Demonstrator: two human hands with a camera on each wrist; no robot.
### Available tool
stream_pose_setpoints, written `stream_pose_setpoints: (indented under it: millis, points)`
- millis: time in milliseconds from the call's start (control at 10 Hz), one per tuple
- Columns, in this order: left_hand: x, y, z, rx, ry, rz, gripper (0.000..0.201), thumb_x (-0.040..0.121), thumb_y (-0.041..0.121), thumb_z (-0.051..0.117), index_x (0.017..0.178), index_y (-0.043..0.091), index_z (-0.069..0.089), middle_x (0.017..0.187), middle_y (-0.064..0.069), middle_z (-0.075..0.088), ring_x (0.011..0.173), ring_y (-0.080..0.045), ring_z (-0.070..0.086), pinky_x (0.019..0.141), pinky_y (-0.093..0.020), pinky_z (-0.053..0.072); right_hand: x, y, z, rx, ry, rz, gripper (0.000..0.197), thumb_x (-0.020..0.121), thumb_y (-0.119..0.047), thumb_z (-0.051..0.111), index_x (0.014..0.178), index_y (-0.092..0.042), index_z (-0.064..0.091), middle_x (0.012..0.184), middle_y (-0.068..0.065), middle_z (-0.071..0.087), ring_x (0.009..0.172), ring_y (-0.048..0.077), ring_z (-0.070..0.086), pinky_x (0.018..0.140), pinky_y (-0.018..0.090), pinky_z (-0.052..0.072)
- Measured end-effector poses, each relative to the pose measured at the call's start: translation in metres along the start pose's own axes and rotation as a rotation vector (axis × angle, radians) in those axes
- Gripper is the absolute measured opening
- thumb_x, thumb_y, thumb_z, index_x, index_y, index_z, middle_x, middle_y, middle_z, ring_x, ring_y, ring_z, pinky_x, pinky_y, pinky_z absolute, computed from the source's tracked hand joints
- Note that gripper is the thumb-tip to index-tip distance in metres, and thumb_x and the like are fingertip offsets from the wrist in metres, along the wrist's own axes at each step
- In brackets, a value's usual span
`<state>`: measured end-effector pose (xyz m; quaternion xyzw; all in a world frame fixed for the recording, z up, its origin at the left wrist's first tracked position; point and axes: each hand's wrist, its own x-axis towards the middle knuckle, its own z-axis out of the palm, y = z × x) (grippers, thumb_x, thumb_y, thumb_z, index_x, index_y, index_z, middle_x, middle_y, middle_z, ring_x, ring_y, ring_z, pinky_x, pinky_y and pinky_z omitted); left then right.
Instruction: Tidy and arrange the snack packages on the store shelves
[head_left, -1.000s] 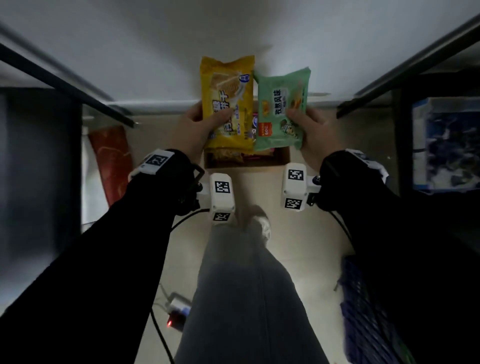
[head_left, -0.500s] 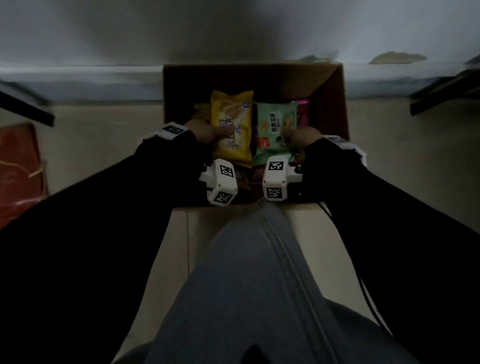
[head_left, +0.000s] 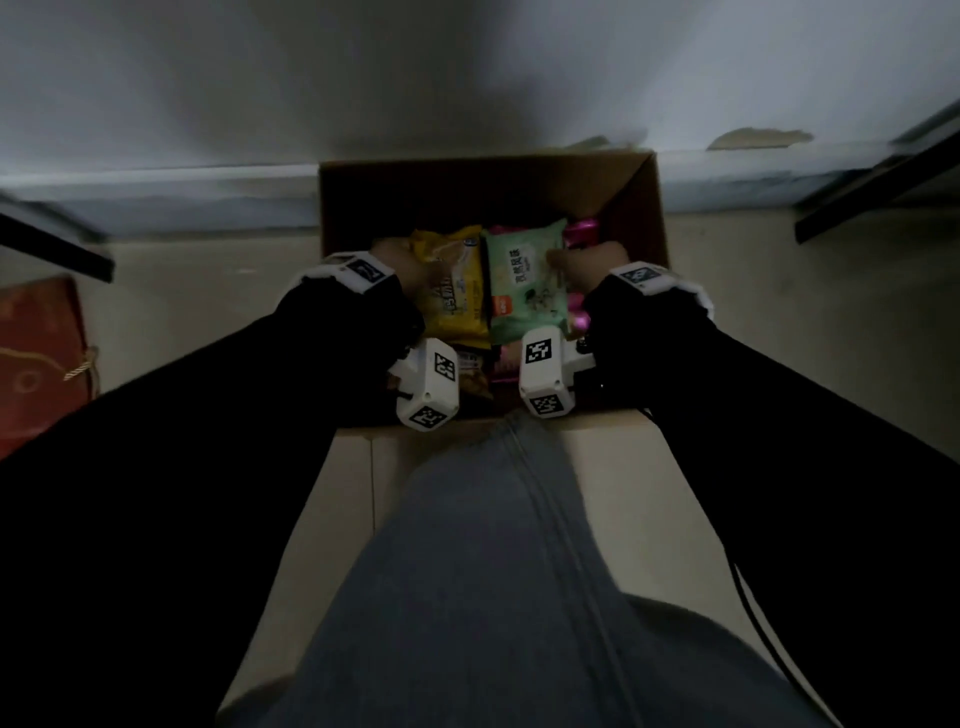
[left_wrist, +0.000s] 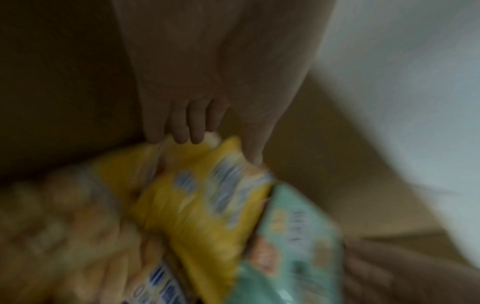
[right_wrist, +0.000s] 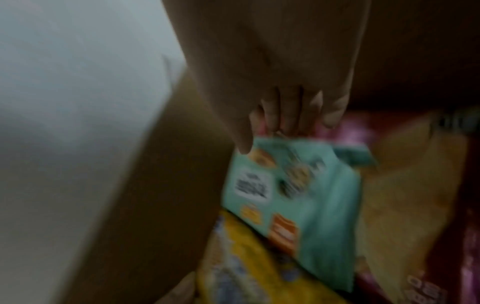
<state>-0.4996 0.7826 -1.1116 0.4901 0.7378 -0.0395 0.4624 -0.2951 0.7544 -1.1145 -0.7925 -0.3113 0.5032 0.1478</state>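
The person is reaching both hands into an open cardboard box (head_left: 641, 208) on the floor. The left hand (head_left: 402, 262) is pinching the yellow snack package (head_left: 460, 291) at its top edge, thumb on the printed face and fingers (left_wrist: 182, 131) behind. The right hand (head_left: 592, 262) is likewise pinching the green snack package (head_left: 522, 283) by its upper edge, just beside the yellow one. More packets, some pink, are lying below both grips. Judging from this, each pinch is sitting high on thin film, so moving the packages slowly and keeping them apart would probably stop them swinging or snagging on the packets underneath.
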Motion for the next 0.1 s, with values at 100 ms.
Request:
stream_pose_setpoints:
  millis: [100]
  points:
    - [-0.0487,0.0254,-0.0368,-0.057,0.044,0.044,0.05,0.092,0.035,0.06,0.125,-0.002,0.057,0.126,-0.019,0.06,0.116,-0.034,0.057,0.081,-0.03,0.043,-0.0337,-0.0252,-0.0279,0.025,0.053,-0.078,0.038,0.088,-0.027,0.062,0.121,-0.009,0.061,0.122,0.011,0.064,0.089,0.017,0.057,0.069,0.024,0.049]
